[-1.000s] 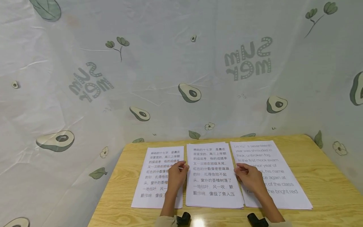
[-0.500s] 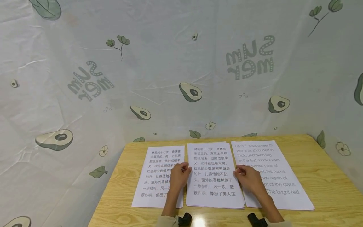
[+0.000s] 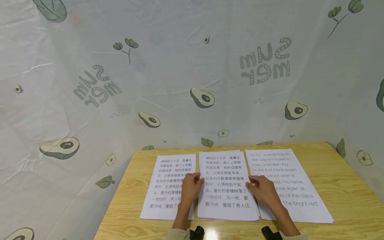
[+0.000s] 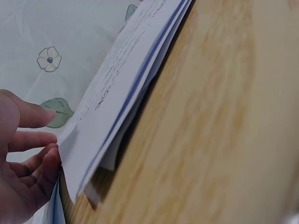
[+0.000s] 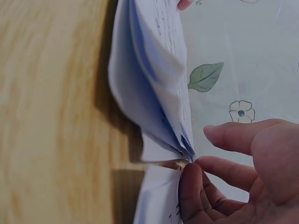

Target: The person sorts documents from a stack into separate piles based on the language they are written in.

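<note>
Both hands flank the middle stack of printed paper sheets (image 3: 223,196), which lies on the wooden table. My left hand (image 3: 191,188) touches the stack's left edge with its fingertips; in the left wrist view, the left thumb (image 4: 35,114) stands off the sheets. On the opposite side, my right hand (image 3: 265,191) has fingertips against the right edge. The right wrist view shows the right thumb (image 5: 229,136) apart from the paper and the stack's sheets (image 5: 159,84) bowed and spread at their near edge. The undersides of the sheets are partly hidden.
A left stack of sheets with Chinese text (image 3: 168,186) lies partly under the left forearm. On the right is a stack with English text (image 3: 303,186), partly covered by the right hand. The wooden table (image 3: 120,213) meets an avocado-patterned curtain (image 3: 180,66) behind.
Both hands stay at the sides of the middle stack. The right fingers shift slightly left along its edge, while the head view moves a little.
</note>
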`<state>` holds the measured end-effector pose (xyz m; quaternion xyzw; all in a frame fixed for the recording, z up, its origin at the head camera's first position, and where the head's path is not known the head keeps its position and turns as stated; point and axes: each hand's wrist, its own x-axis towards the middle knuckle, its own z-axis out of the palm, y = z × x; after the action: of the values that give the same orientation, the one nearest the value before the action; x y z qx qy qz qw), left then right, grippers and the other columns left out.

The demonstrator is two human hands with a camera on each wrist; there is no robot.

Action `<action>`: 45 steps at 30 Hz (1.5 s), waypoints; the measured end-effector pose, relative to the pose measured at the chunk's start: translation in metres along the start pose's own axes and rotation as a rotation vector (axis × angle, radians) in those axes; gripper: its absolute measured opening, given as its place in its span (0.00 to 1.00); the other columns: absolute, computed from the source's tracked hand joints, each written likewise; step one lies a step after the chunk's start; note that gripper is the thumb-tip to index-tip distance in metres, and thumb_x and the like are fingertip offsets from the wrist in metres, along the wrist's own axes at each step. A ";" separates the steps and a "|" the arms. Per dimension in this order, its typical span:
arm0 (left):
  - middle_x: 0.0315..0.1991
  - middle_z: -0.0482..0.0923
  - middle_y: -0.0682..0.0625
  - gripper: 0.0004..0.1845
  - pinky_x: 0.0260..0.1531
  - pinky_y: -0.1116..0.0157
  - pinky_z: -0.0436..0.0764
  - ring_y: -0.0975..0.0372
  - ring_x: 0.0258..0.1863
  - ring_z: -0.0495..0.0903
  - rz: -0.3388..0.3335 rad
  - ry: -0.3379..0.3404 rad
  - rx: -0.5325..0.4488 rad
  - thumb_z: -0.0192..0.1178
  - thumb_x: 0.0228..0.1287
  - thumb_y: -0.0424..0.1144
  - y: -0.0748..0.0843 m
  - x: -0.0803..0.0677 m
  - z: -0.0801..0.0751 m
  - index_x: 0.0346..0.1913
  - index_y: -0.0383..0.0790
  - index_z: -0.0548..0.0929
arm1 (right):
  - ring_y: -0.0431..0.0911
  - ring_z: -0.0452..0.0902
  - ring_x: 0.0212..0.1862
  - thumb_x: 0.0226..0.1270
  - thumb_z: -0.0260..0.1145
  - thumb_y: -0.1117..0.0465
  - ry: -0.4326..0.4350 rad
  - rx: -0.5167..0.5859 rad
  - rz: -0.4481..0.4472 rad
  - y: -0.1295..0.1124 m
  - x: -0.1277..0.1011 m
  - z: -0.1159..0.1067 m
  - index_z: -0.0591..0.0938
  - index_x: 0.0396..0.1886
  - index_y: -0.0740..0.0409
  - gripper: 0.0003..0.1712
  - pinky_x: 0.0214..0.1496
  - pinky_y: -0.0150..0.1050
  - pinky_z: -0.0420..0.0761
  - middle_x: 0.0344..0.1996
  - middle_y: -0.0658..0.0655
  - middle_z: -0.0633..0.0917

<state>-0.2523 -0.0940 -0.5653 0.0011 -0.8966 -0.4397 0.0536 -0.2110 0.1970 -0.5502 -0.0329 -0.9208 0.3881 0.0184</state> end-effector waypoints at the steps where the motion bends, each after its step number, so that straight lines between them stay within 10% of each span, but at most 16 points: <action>1: 0.36 0.79 0.48 0.16 0.30 0.72 0.73 0.64 0.33 0.73 0.002 -0.001 0.001 0.71 0.68 0.36 0.000 0.000 0.000 0.55 0.33 0.90 | 0.47 0.80 0.39 0.71 0.71 0.60 0.001 0.001 -0.002 0.000 0.000 0.000 0.84 0.62 0.74 0.26 0.36 0.34 0.75 0.47 0.66 0.89; 45: 0.45 0.87 0.48 0.20 0.43 0.70 0.84 0.63 0.42 0.85 0.020 0.011 -0.110 0.66 0.65 0.23 0.003 -0.005 -0.005 0.59 0.39 0.89 | 0.56 0.90 0.51 0.73 0.70 0.66 0.056 0.156 -0.039 -0.006 -0.007 -0.010 0.84 0.66 0.65 0.23 0.42 0.31 0.81 0.50 0.62 0.91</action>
<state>-0.2468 -0.0953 -0.5605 -0.0083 -0.8707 -0.4877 0.0630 -0.2035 0.1998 -0.5391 -0.0242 -0.8875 0.4569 0.0541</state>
